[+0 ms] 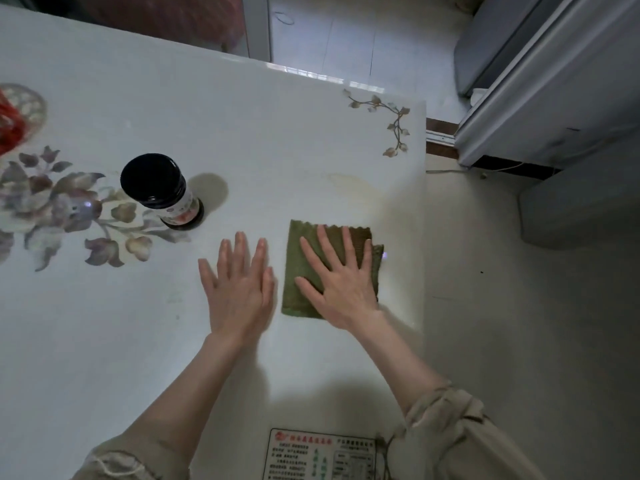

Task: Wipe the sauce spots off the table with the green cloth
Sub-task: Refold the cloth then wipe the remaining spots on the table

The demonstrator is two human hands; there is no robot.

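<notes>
The folded green cloth (301, 251) lies flat on the white table (242, 140), near its right edge. My right hand (341, 282) presses on the cloth with straight, spread fingers. My left hand (240, 289) rests flat on the bare tabletop just left of the cloth, fingers straight. A faint yellowish smear (346, 181) shows on the table beyond the cloth.
A dark-lidded sauce jar (162, 190) stands upright to the far left of my hands. A red object on a round mat (14, 119) sits at the left edge. A printed label (322, 455) is stuck near the table's front edge. A grey appliance (554, 81) stands on the floor to the right.
</notes>
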